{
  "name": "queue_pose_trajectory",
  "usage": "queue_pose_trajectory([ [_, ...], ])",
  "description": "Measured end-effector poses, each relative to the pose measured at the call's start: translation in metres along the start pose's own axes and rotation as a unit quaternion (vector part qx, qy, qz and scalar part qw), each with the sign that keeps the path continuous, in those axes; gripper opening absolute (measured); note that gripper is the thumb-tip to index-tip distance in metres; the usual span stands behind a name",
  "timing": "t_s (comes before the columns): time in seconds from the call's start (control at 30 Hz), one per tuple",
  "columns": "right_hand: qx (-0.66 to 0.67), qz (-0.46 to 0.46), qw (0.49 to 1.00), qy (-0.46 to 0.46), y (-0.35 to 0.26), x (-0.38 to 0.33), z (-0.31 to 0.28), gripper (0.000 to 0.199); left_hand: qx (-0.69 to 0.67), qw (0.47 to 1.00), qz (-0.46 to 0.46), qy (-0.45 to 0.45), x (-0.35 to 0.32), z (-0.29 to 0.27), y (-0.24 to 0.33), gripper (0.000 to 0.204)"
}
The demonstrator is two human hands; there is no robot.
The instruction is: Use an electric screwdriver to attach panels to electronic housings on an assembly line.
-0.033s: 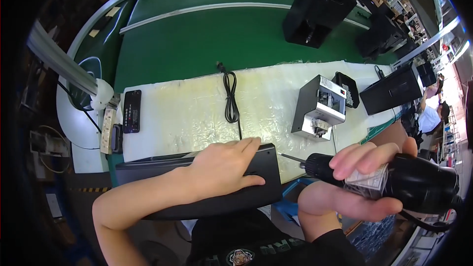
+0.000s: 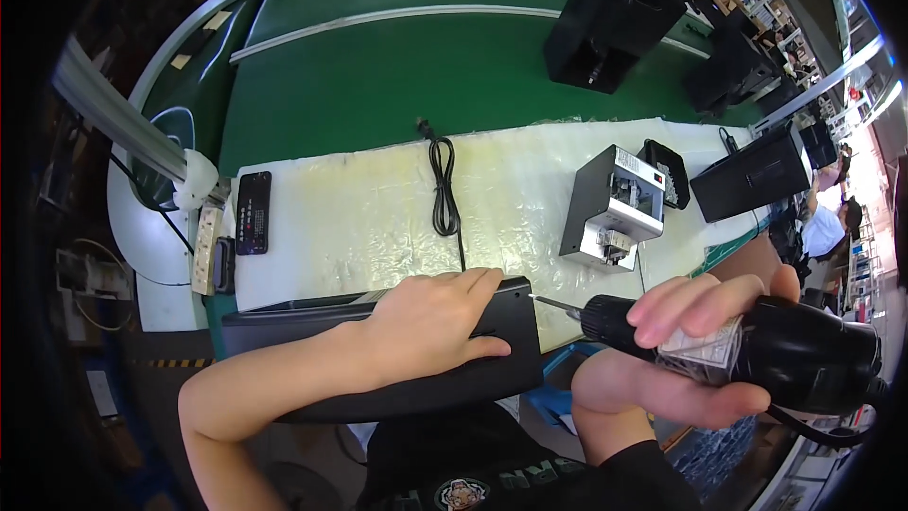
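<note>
A long black speaker cabinet (image 2: 515, 345) lies at the near edge of the padded bench, in front of my body. My left hand (image 2: 430, 322) rests on it with the fingers stretched out and the thumb apart, pressing on its right part. A black electric screwdriver (image 2: 804, 355) is wrapped in my right hand (image 2: 695, 350). Its bit points left, and the tip is close to a small hole at the cabinet's right end; whether it touches cannot be told. The black power cord (image 2: 444, 189) lies coiled beyond the cabinet, its tail running toward my left fingers.
A screw feeder (image 2: 615, 208) stands right of the middle, with a black tray of screws (image 2: 670, 175) behind it. A remote control (image 2: 253, 214) and a power strip (image 2: 206, 251) lie at left. Black cabinets (image 2: 615, 19) stand at the back right. People work farther off.
The screwdriver has shifted slightly left, bringing its tip nearer the cabinet's right end. My left hand stays almost in place.
</note>
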State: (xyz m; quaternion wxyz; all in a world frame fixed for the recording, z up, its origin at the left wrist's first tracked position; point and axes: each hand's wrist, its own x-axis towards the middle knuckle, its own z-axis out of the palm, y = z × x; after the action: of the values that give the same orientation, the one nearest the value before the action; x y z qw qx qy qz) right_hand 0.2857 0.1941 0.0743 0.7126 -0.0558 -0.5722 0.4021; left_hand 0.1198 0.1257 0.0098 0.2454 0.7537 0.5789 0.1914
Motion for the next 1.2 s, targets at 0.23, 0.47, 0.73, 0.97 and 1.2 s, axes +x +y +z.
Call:
queue_pose_trajectory([
  [0.23,0.013,0.086,0.996,-0.023,0.000,-0.010,0.013,0.076,-0.007,1.000,0.006,0.030,-0.002,0.006,-0.003,0.062],
  [0.47,0.040,0.125,0.990,-0.055,0.018,-0.020,0.017,0.068,0.007,0.996,0.024,0.086,-0.005,0.014,-0.012,0.053],
  [0.73,-0.106,0.151,0.980,-0.078,0.027,-0.017,0.016,0.078,0.027,0.995,0.011,0.097,-0.007,0.013,-0.006,0.056],
  [0.97,0.015,0.135,0.978,-0.156,0.033,-0.010,0.001,0.079,0.067,0.992,0.013,0.103,-0.028,0.001,-0.014,0.065],
  [1.2,-0.309,0.000,0.942,0.133,0.051,0.008,-0.127,0.059,0.109,0.979,-0.165,0.053,-0.087,-0.032,-0.028,0.064],
])
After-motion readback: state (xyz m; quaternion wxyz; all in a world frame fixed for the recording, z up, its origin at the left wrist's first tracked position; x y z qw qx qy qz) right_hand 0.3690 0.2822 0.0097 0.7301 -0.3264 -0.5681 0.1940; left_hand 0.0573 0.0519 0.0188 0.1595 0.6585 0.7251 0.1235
